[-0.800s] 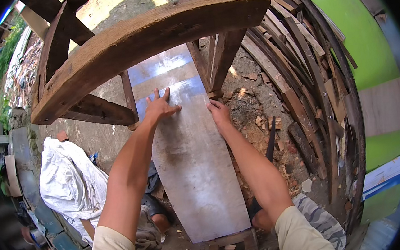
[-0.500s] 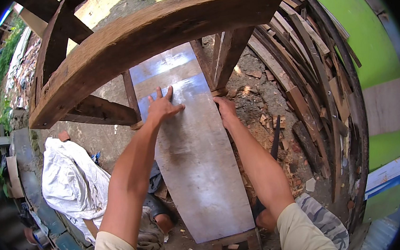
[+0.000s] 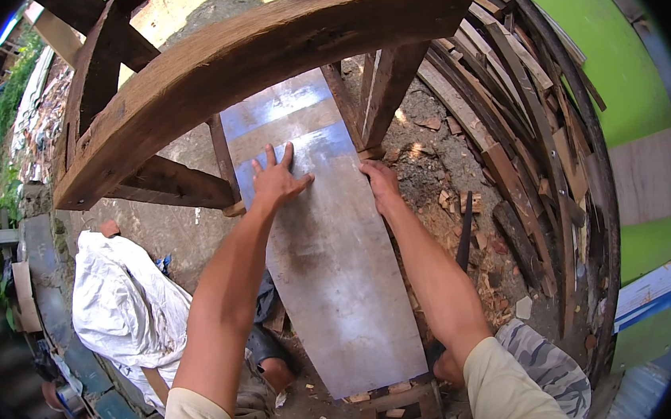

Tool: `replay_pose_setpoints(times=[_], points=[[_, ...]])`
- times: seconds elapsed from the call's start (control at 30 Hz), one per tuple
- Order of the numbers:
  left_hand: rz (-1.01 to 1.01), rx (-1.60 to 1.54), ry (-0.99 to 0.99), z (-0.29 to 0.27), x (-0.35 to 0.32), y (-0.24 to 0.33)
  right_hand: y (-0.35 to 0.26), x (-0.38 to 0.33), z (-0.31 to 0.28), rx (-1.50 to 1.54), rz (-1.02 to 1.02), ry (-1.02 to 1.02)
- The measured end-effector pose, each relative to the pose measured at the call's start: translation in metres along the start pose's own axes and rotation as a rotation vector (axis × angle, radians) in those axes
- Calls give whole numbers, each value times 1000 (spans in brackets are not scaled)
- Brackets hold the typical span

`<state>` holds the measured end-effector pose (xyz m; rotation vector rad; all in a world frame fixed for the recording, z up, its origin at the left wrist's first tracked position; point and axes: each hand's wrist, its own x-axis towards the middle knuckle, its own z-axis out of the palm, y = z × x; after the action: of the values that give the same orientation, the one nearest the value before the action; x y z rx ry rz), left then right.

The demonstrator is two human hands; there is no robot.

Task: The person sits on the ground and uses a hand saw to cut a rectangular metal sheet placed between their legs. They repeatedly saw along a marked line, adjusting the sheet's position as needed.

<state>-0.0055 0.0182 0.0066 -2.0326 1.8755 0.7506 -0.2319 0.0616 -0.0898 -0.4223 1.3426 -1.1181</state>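
Note:
A long flat board (image 3: pixel 342 289), greyish with shiny bluish patches across its far part, runs away from me under a heavy wooden frame. My left hand (image 3: pixel 276 184) lies on its upper face, fingers spread. At the board's right edge is my right hand (image 3: pixel 382 183), fingers curled over the edge and closed on it; its underside grip is hidden. The frame's thick brown beam (image 3: pixel 259 60) arches across in front of the board's far end. Below the board's near end sits a small wooden piece with a rectangular opening (image 3: pixel 401 413).
Stacked wooden strips (image 3: pixel 515 114) lie along the right, beside a green panel (image 3: pixel 618 65). A dark pointed tool or stick (image 3: pixel 465 230) and wood chips lie on the ground. White cloth or sacking (image 3: pixel 127 295) is heaped at left by a low block wall (image 3: pixel 98 374).
The board has slid slightly away from me, its near edge showing more of the wooden piece below. Both hands keep about the same places on it.

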Motion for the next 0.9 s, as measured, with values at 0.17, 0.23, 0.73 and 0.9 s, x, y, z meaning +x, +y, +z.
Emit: replay_pose_setpoints(times=[0.17, 0.23, 0.73, 0.9], points=[[98, -25, 132, 3, -15, -5, -4, -6, 1, -76, -73, 42], [155, -51, 224, 9, -29, -16, -16, -22, 12, -143, -146, 46], [538, 88, 371, -72, -222, -21, -179, -194, 118, -844, -652, 235], [555, 88, 328, -94, -287, -10, -213, -225, 119, -813, -813, 329]])
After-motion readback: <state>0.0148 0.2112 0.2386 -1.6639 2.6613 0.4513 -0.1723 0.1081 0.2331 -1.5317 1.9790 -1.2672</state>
